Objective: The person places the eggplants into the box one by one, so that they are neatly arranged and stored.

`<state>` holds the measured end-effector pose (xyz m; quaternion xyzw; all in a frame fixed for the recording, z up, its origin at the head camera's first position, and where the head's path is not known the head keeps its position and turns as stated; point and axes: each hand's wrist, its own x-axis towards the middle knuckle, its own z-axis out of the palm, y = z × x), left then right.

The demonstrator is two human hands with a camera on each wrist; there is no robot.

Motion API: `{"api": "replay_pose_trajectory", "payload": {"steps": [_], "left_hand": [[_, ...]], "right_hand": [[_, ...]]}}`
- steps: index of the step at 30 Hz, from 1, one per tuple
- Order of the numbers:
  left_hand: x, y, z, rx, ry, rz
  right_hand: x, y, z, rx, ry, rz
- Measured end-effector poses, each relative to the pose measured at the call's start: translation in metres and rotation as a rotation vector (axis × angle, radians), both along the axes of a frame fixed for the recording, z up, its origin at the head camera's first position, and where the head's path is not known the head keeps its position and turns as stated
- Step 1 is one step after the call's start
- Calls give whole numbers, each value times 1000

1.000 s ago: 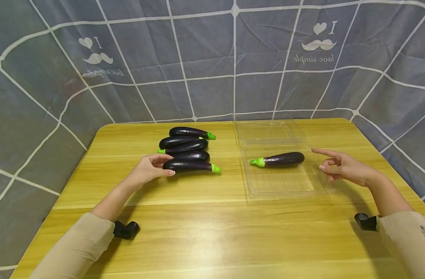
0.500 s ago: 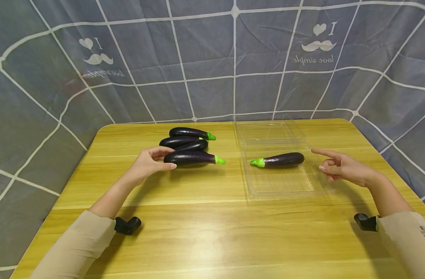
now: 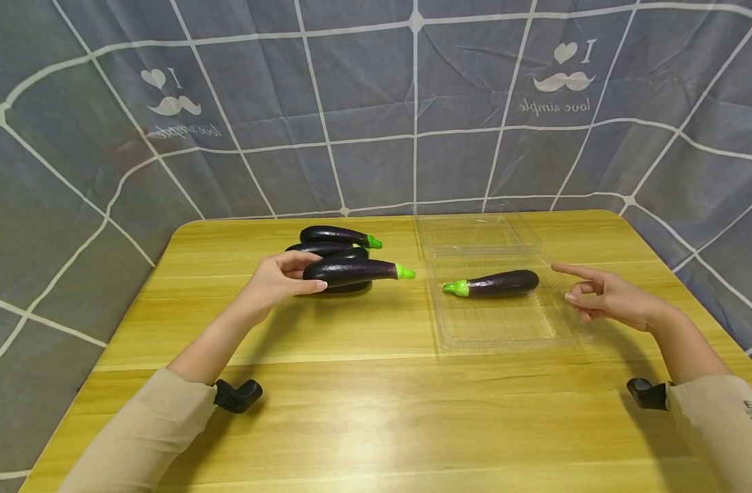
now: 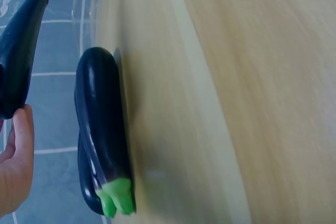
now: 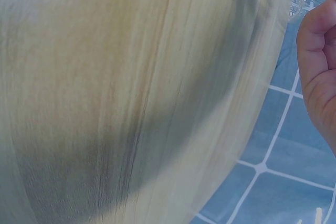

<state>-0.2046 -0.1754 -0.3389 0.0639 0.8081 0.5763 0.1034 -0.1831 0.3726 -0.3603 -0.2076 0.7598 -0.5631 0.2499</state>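
Note:
My left hand (image 3: 283, 282) pinches a dark purple eggplant (image 3: 354, 272) by its rounded end, its green stem pointing right. In the left wrist view this eggplant (image 4: 21, 51) is raised above the table, apart from the others. Behind and below it lie several more eggplants (image 3: 333, 235), partly hidden by the held one. My right hand (image 3: 613, 298) holds nothing; its index finger reaches toward the right side of a clear plastic clamshell box (image 3: 493, 329), other fingers loosely bent. One eggplant (image 3: 504, 283) lies inside the box, stem to the left.
The box's lid (image 3: 477, 231) lies folded back toward the rear edge of the wooden table (image 3: 376, 411). A grey cloth (image 3: 370, 82) with white grid lines hangs behind and at the sides.
My left hand has lifted the front eggplant off the table, moving it up and to the right. The right hand and the eggplant in the box have stayed put.

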Motion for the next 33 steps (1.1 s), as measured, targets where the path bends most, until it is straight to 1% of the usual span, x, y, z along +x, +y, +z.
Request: {"api": "replay_pose_trajectory", "payload": {"steps": [3, 10, 16, 23, 27, 33], "left_hand": [[-1, 4, 2, 13, -6, 1], [-3, 18, 7, 33, 1, -25], [-3, 31, 13, 58, 22, -44], [-6, 49, 19, 48, 24, -53], [-7, 60, 20, 34, 56, -68], [-8, 79, 16, 60, 69, -108]], "right_hand": [[0, 0, -1, 4, 3, 5], [0, 1, -1, 20, 2, 9], [0, 1, -3, 22, 9, 9], [1, 1, -3, 35, 22, 4], [3, 0, -3, 46, 30, 1], [4, 0, -3, 58, 28, -8]]}}
